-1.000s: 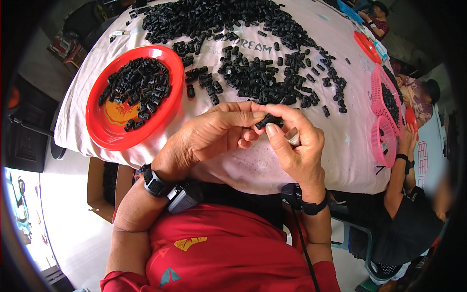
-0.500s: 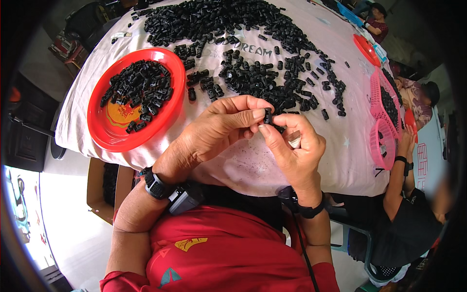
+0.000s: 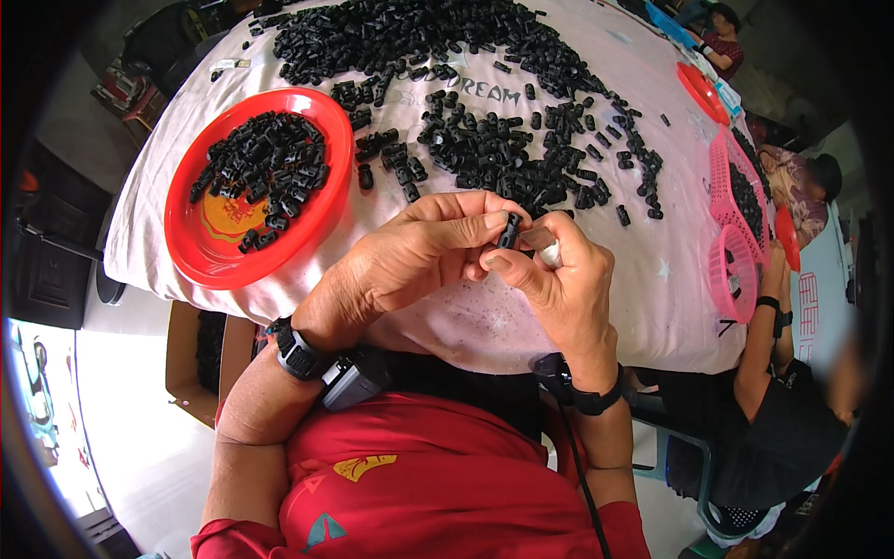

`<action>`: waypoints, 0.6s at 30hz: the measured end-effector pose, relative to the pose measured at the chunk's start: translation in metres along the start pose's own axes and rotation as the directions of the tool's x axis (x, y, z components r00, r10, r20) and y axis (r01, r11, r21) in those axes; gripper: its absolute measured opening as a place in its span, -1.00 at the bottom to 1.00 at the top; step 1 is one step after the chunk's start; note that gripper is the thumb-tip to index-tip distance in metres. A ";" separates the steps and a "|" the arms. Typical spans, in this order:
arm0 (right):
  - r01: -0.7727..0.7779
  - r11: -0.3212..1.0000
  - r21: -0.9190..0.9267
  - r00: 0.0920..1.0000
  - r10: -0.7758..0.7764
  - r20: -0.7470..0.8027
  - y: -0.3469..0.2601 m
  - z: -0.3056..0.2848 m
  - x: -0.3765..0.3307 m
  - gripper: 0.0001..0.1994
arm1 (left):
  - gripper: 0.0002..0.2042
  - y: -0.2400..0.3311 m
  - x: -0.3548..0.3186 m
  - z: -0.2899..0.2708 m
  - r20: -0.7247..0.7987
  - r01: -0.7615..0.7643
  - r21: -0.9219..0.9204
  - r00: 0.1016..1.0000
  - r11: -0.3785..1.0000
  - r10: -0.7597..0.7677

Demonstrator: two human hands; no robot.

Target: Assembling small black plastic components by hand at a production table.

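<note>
Between the thumb and forefinger of my left hand is a small black plastic part, a short tube with an opening in its side, held tilted. My right hand is closed around what looks like a small flat blade with a white wrapped grip. Its tip end lies right beside the black part, and I cannot tell whether they touch. Just beyond my fingers spreads a loose pile of similar black parts. To the left, a red plastic basin holds many more of them.
A pale printed cloth covers the table. At the right edge stand pink baskets with black parts, near a co-worker's hands. A larger heap covers the far side. Below the table's left edge is a cardboard box.
The black part has been turned so its side opening shows. My right hand has tilted and shifted slightly, bringing the flat blade into view beside the part. My left hand stays nearly still.
</note>
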State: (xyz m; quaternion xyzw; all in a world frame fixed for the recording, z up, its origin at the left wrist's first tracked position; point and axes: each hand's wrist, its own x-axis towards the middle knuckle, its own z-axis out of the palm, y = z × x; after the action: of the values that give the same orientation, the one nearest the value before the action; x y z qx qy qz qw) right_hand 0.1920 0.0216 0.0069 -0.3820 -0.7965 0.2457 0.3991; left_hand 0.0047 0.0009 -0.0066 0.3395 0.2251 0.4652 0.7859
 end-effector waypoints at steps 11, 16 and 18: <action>0.013 0.991 -0.130 1.000 -0.013 0.001 -0.003 -0.002 0.000 -0.42 | -0.74 -0.001 -0.001 0.000 -0.021 0.023 0.008 1.000 1.000 -0.022; 0.026 0.991 -0.133 1.000 -0.027 -0.007 0.003 0.002 -0.001 -0.42 | -0.74 -0.002 0.000 -0.001 -0.027 0.027 0.018 0.999 0.999 -0.027; 0.014 0.991 -0.131 1.000 -0.015 -0.010 0.004 0.003 -0.001 -0.42 | -0.74 -0.002 0.001 -0.002 -0.021 0.026 0.014 0.999 1.000 -0.026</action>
State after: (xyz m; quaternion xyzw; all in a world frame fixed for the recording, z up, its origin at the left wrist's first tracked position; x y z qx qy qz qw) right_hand 0.1918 0.0226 0.0022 -0.4028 -0.8114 0.1878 0.3795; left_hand 0.0047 0.0014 -0.0092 0.3374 0.2410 0.4568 0.7870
